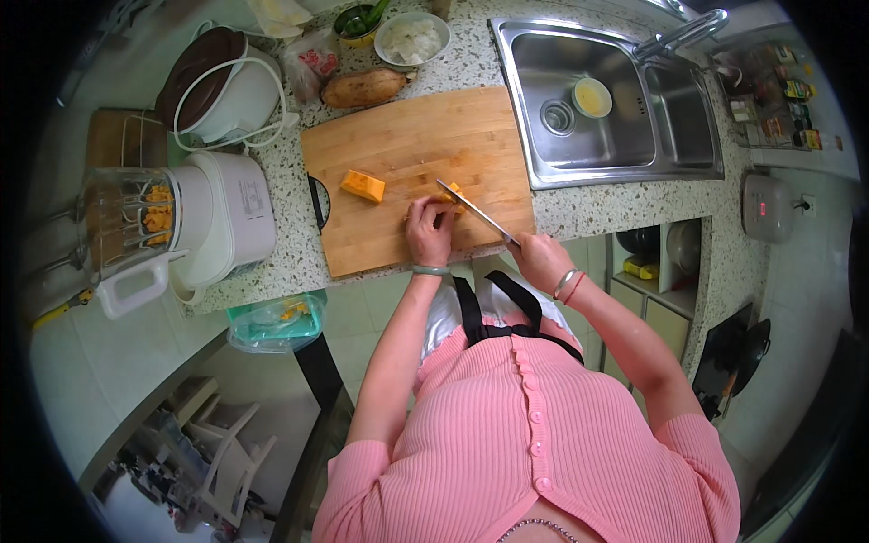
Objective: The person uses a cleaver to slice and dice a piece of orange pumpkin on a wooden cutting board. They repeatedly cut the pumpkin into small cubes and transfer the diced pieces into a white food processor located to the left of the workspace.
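Observation:
My right hand (546, 262) is closed around the handle of a kitchen knife. The knife's blade (482, 217) slants up and left over a small orange pumpkin piece (455, 192) on the wooden cutting board (480, 127). Curled fingers of my left hand (429, 237) hold that piece from the left, close beside the blade; the fingertips partly cover it. To the left of my left hand, a larger pumpkin chunk (363, 186) lies on the board by itself.
Left of the board stands a white blender (240, 204) with orange pieces in its jar (127, 213). Behind are a brown tuber (364, 88) and a white bowl (412, 40). A steel sink (579, 136) holding a small bowl (592, 97) is to the right. A lined green bin (276, 321) sits below the counter edge.

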A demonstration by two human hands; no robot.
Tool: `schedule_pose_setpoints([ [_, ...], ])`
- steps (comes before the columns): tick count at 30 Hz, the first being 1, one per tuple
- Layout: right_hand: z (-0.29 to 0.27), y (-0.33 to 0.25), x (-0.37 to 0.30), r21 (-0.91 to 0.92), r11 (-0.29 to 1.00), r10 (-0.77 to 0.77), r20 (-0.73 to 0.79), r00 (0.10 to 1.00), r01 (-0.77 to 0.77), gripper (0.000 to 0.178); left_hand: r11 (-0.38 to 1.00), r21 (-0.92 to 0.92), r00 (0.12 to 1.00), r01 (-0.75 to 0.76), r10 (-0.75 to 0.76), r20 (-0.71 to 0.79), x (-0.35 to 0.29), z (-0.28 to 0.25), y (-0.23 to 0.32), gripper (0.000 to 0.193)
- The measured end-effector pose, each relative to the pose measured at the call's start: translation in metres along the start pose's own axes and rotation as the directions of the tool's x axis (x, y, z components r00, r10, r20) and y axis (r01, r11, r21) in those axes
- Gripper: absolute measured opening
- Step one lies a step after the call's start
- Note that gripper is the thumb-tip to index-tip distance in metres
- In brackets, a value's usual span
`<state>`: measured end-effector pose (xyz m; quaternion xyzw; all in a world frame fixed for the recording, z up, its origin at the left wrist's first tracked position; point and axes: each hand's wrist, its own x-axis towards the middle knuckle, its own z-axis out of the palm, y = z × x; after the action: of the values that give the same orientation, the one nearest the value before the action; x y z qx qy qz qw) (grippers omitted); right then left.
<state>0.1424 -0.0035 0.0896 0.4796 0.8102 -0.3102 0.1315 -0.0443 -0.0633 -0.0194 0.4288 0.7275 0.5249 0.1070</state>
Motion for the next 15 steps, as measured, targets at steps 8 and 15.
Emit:
schedule_pose_setpoints([
  [8,0.029,0.010,0.022,0.075,0.997,-0.017,-0.020,1.000,0.019,0.031,1.000,0.010,1.000,-0.020,0.020,0.013,0.000,-0.001,0.002,0.015],
  [15,0.012,0.019,0.031,0.086,0.995,-0.048,-0.013,0.999,0.049,0.036,0.997,0.009,0.997,0.074,-0.074,0.010,-0.001,-0.001,0.003,0.017],
])
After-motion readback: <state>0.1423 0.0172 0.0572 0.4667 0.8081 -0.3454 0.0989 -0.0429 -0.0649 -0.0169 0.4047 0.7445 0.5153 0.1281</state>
